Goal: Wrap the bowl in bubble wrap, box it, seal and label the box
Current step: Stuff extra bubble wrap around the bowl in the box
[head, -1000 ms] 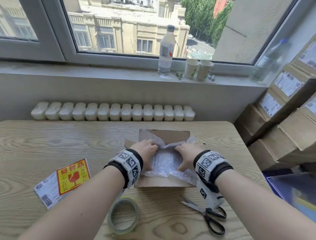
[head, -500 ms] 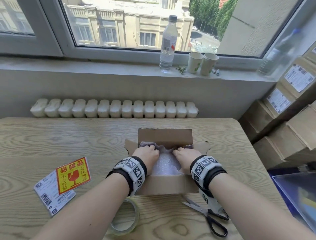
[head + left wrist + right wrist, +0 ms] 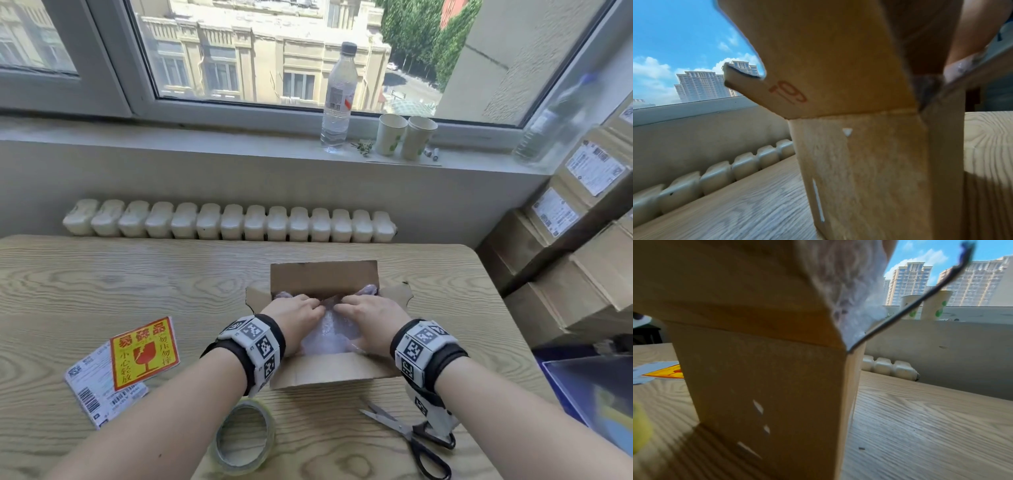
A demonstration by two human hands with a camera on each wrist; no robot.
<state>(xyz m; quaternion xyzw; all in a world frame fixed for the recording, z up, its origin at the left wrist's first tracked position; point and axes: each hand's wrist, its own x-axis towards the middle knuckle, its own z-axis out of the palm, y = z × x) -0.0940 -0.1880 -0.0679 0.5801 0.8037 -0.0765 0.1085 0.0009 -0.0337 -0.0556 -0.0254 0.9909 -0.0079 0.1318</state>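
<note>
Hands, left (image 3: pixel 297 320) and right (image 3: pixel 368 317), press flat, fingers spread, on the clear bubble-wrapped bundle (image 3: pixel 330 337) inside the open brown cardboard box (image 3: pixel 322 371) on the wooden surface (image 3: pixel 137 281).

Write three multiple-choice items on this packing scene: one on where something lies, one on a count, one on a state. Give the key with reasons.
1. Where are the scissors?
A. On the windowsill
B. On the table, near the right forearm
C. Inside the box

2. How many paper cups stand on the windowsill?
A. One
B. Two
C. Four

3. What state is the cardboard box in?
A. Open, flaps up
B. Taped shut
C. Flattened

Key: 1 B, they lie on the wood in front of the box. 2 B, a pair stands beside the water bottle. 3 A, the left hand and right hand press the bubble wrap down inside it, and the tape roll lies unused.
</note>
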